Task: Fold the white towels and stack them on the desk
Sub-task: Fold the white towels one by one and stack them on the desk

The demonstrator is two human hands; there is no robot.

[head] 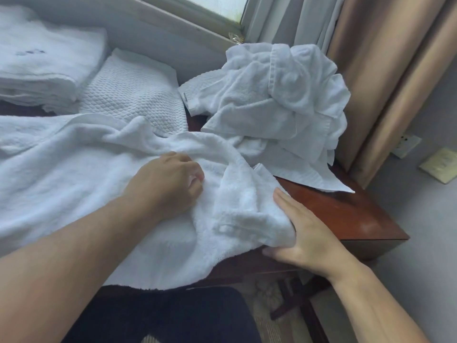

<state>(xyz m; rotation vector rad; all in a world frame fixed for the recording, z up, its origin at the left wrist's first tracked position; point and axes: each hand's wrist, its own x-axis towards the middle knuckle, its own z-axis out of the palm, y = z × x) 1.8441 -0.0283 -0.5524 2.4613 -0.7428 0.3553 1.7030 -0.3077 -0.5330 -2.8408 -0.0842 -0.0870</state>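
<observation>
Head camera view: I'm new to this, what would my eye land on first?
First the big white towel rumpled across the middle of the desk, with the left hand curled into it and the right hand laid straight-fingered against its bunched edge near the front. Next, a crumpled heap of towels at the back right by the curtain, and a folded stack at the back left.

View: one picture is taken from the person's head, through a wide-angle lens.
Direction: the desk (346,214) is looked at forward and down.
Nearness: the left hand (170,181) and right hand (304,233) are framed close, mid-picture, at the spread towel (74,174).
Upper edge: window frame (188,18) and curtain (385,70) are caught.
</observation>
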